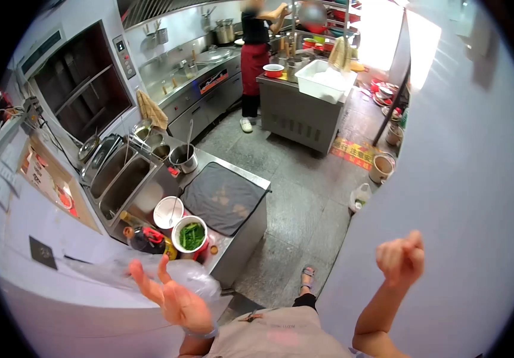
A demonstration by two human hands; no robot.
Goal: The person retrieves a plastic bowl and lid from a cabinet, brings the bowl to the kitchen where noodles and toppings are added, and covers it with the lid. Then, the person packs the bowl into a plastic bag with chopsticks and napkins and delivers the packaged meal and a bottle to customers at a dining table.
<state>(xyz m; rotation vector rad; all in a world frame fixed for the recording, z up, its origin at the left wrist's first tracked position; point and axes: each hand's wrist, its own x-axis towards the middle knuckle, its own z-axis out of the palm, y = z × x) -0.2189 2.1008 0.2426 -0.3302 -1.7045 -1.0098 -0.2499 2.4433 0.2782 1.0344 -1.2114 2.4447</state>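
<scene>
Left hand (182, 304) spread by plastic bag (202, 279), right hand (400, 262) seemingly curled, floor (290, 218) between counter edge (241, 230) and wall (463, 197)

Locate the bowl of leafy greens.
In the head view, the bowl of leafy greens stands left of centre on the steel counter, beside another white bowl and a dark bottle.

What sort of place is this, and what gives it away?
Most likely a commercial kitchen, perhaps a restaurant's: there's a steel-sided island counter, a person in a dark red apron standing by it, and a bowl of leafy greens on the nearer worktop.
</scene>
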